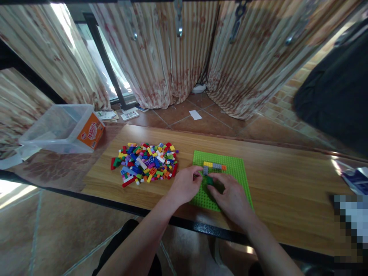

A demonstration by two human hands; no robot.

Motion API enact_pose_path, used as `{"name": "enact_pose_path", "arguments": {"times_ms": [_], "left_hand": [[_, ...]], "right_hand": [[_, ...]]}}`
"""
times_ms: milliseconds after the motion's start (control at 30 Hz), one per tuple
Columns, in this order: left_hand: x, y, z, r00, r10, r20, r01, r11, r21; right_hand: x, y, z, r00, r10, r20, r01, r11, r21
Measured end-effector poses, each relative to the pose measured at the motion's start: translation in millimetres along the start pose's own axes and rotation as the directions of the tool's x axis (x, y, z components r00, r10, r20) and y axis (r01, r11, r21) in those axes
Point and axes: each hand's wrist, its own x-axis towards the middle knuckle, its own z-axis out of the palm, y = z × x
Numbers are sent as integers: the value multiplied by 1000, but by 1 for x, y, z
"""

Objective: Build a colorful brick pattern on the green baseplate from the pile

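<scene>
A light green baseplate (pixel 232 161) lies on the table with a row of bricks near its far side. In that row are a yellow brick (pixel 207 164), a grey brick (pixel 217 166) and an orange brick (pixel 224 168). Another grey brick (pixel 205 170) sits at the row's left end, towards me. My right hand (pixel 230 191) pinches a dark green brick (pixel 209 180) between thumb and forefinger, just nearer to me than that grey brick. My left hand (pixel 186 184) is curled over the plate's left side, its fingertips beside the grey brick; whatever they hold is hidden.
Left of the plate, a heap of mixed coloured bricks (pixel 148 161) covers part of the wooden table (pixel 287 184). A clear plastic box (pixel 63 126) with an orange label stands beyond the table's left end. Dark fabric (pixel 336 88) hangs at the right.
</scene>
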Motion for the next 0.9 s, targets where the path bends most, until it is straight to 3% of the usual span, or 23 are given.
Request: {"name": "enact_pose_path", "arguments": {"times_ms": [333,567,767,900], "left_hand": [[0,2,0,1000,8,5,-8,1000,29],[1,-1,1,1000,3,10,-4,999,38],[1,2,0,1000,-8,15,8,999,47],[0,4,-2,1000,-11,20,9,998,59]], "right_hand": [[1,-6,4,994,107,5,-106,982,153],[2,-3,2,997,81,5,-81,997,1],[3,2,-5,987,147,65,-148,989,9],[5,2,-2,994,96,58,-96,995,-6]]}}
